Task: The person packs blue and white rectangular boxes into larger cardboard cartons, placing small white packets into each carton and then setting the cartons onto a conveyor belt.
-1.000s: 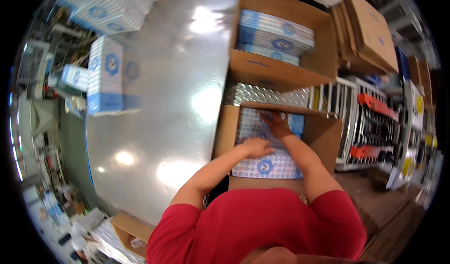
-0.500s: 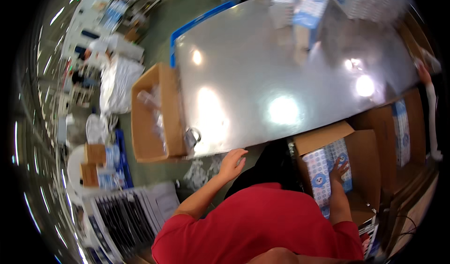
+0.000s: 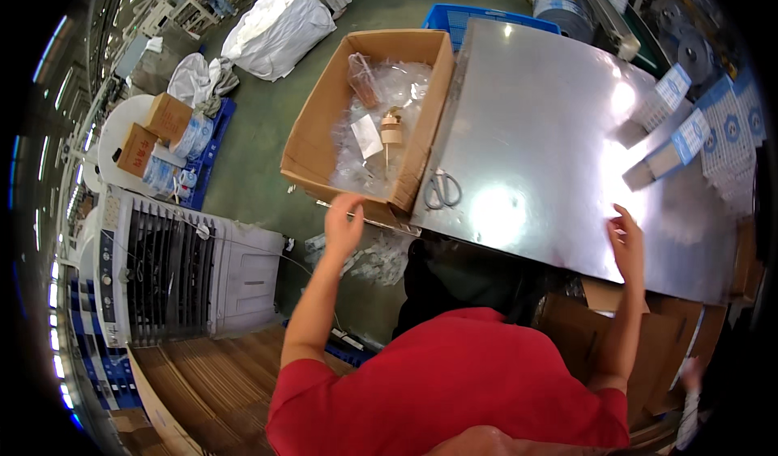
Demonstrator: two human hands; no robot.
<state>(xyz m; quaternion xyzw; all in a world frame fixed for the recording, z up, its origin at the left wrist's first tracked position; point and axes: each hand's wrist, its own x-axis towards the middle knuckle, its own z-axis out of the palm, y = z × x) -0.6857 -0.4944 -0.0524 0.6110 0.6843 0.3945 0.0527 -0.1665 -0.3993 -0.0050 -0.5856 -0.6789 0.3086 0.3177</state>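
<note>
My left hand is raised beside the near edge of a brown cardboard box, its fingers loosely bent and nothing seen in them. Clear plastic wrapping, a white slip and a pump-like piece lie inside that box. Above the front part of the metal table hovers my right hand, empty, with its fingers apart. A pair of dark-handled scissors rests on the table's left end, between my hands. Farther right stand blue-and-white packages, some blurred.
Open cardboard boxes sit below the table's front edge at right. A grey air cooler and stacked flat cardboard stand at left. Beyond the table are a blue crate and a large white sack. Another person's arm shows at lower right.
My right hand has left the packages in the carton and risen over the table. The view has swung left, bringing the box of plastic wrapping and the scissors nearer the middle.
</note>
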